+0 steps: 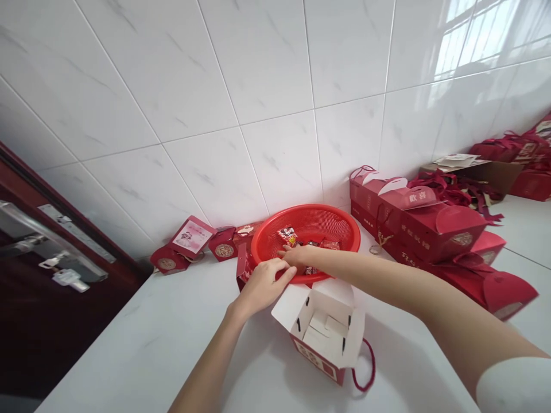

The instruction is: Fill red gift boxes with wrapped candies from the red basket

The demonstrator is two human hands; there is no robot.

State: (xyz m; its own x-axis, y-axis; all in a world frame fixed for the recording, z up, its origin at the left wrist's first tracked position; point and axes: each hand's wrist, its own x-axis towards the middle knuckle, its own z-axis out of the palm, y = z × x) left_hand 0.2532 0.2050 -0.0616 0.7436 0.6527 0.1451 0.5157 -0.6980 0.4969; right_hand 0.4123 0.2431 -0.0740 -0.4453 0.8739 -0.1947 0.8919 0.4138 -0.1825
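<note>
A red plastic basket (344, 221) with perforated sides stands by the wall and holds several small wrapped packets (287, 236). Inside it, my right hand (297, 256) reaches in from the right, fingers stretched out over the packets; its fingertips are partly hidden. At the basket's near left rim rests my left hand (267, 285), thumb apart from the fingers, with nothing visible held. Just in front, a red and white gift box (321, 330) stands upright with its flaps spread and white inside showing. A dark red cord handle (371, 367) loops out at its right.
Stacked red gift boxes (443, 232) stand along the wall at right, with a carton of red ribbons (456, 186) behind. Small red boxes (189, 238) sit left of the basket. At far left is a dark door with keys (71, 279) in its lock.
</note>
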